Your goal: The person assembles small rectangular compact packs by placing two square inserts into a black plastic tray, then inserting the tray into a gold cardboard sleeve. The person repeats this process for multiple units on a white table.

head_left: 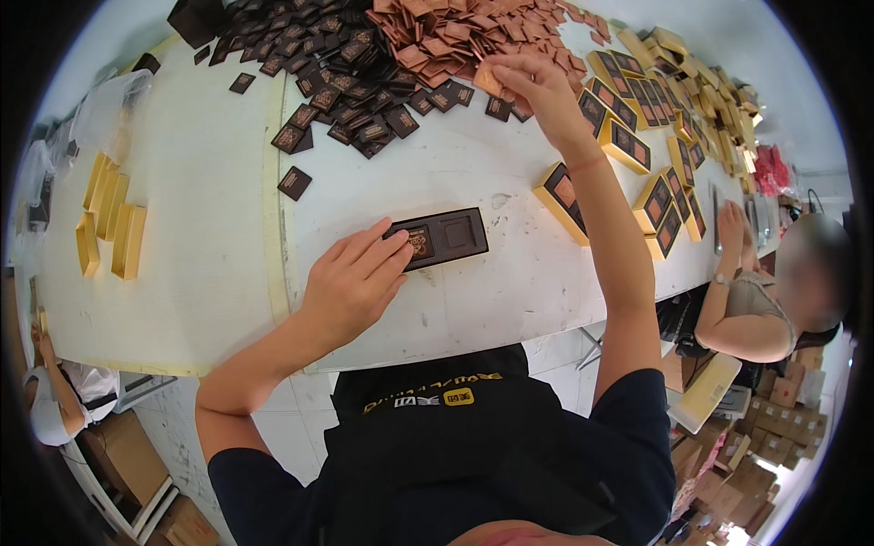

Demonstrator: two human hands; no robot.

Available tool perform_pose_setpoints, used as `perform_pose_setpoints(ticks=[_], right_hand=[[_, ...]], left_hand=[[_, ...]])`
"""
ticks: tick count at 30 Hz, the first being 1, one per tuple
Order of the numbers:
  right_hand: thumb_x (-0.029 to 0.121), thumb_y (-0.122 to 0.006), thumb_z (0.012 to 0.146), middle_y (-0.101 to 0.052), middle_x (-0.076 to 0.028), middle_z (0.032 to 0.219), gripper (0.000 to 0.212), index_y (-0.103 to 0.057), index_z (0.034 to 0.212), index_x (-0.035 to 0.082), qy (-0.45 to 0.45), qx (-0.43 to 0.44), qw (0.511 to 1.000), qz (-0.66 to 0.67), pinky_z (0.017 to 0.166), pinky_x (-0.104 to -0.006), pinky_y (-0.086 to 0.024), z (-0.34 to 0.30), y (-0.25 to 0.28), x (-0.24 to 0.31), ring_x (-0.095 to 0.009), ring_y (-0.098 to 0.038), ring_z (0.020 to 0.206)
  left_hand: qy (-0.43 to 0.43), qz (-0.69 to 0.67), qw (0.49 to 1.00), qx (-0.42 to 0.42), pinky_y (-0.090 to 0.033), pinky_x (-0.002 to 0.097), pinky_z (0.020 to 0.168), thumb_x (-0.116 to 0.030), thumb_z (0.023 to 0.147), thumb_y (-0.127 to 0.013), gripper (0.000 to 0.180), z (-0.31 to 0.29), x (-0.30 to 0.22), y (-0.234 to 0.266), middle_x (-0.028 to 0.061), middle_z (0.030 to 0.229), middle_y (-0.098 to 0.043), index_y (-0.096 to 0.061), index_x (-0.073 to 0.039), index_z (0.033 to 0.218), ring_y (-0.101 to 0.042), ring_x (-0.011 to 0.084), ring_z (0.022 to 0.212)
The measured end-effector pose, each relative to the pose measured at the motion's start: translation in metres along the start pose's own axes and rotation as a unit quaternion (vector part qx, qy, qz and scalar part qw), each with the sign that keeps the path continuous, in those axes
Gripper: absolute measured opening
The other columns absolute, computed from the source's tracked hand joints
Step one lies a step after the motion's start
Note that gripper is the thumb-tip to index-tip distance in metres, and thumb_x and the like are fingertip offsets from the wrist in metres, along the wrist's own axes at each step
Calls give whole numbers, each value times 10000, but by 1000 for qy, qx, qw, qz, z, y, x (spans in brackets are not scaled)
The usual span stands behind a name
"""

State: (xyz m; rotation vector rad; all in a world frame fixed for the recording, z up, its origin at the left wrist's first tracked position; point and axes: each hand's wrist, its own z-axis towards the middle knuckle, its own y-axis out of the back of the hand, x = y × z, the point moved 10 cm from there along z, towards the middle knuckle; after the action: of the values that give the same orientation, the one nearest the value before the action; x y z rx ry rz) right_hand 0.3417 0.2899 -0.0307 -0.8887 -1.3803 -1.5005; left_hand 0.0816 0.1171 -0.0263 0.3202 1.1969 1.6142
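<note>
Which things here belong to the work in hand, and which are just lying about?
Belonging, it seems:
dark tray under left hand
copper square in right hand
pile of copper squares
pile of dark squares
filled gold boxes

Seemingly lying about:
clear plastic
pinkish-red bundle
brown cartons

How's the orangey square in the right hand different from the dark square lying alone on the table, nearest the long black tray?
Colour: the copper square is orange-brown, while the dark square is nearly black.
Pose: the copper square is pinched in the right hand; the dark square lies flat on the table.
Both are small, flat and squarish.
</note>
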Motion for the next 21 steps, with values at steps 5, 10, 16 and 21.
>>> perform_pose_setpoints(ticks=[5, 10, 16, 21], right_hand=[[164, -546, 1030, -670, -46, 900, 281, -640, 1229, -11, -111, 44, 981, 152, 593, -187, -519, -72, -37, 18, -91, -671, 805], [101, -545, 1011, -679, -80, 1080, 294, -614, 1266, -30, -141, 115, 964, 194, 720, -249, -600, -110, -67, 24, -116, -675, 919], [-48, -647, 907, -693, -103, 1108, 417, -563, 1310, 18, -45, 144, 988, 32, 844, -289, -530, -132, -74, 42, -139, -658, 939], [-50, -685, 854, -702, -74, 991, 291, -676, 1133, 31, 52, 148, 979, -127, 793, -290, -529, -133, -84, 62, -204, -672, 833]], left_hand=[[-1, 3, 1000, 7, -527, 372, 850, -89, 742, -799, 396, 1, -1, -3, 69, 1212, -672, -695, -58, 1123, -605, 280, 1212], [3, 7, 1000, 13, -532, 367, 856, -111, 764, -775, 356, 0, 1, -2, 64, 1188, -671, -700, -45, 1106, -599, 270, 1208], [11, 0, 1000, 17, -538, 375, 853, -85, 725, -804, 388, 4, 1, -1, 67, 1188, -683, -703, -54, 1099, -622, 280, 1194], [15, -6, 1000, 12, -543, 376, 866, -82, 727, -803, 371, 4, 1, 2, 67, 1185, -686, -708, -54, 1085, -628, 281, 1186]])
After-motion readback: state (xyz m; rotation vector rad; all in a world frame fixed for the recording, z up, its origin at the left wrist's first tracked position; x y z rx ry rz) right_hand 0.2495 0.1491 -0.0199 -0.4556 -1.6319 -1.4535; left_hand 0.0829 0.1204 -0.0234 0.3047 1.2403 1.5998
